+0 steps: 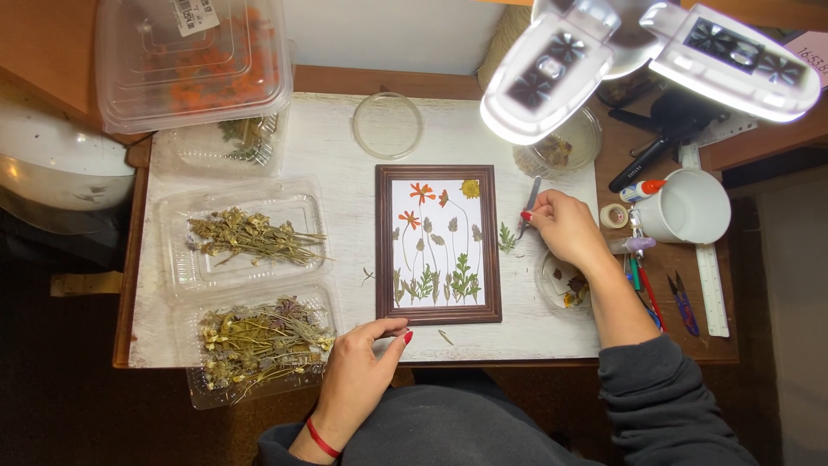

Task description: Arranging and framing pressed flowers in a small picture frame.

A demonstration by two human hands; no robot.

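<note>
The picture frame (pixel 438 244) lies flat in the middle of my white board (pixel 345 155), long side running away from me. Its brown border surrounds a white sheet with pressed flowers: orange blooms and a yellow one near the top, green leaves along the bottom.

My left hand (pixel 360 367) rests at the frame's near left corner, fingers curled loosely, thumb and forefinger tips touching the lower edge of the border; it grips nothing else. There is a red band on that wrist.

My right hand (pixel 562 229) sits just beside the frame's right edge, fingers pinched closed around a pair of tweezers (pixel 528 205) that point away from me and slightly towards the frame. A small green sprig (pixel 506 238) lies on the board between the tweezers' hand and the frame; whether the tips touch it I cannot tell.

To the left lie two clear plastic trays (pixel 246 237) of dried stems, one nearer me (pixel 259 341), with more clear boxes stacked (pixel 194 60) beyond them. A round glass dish (pixel 387 126) sits beyond the frame. Under my right wrist is a small dish of petals (pixel 565 285). Further right stand a white mug (pixel 690 205), a ruler (pixel 711 276) and small scissors (pixel 683 302). A bright lamp (pixel 647 60) hangs overhead.
</note>
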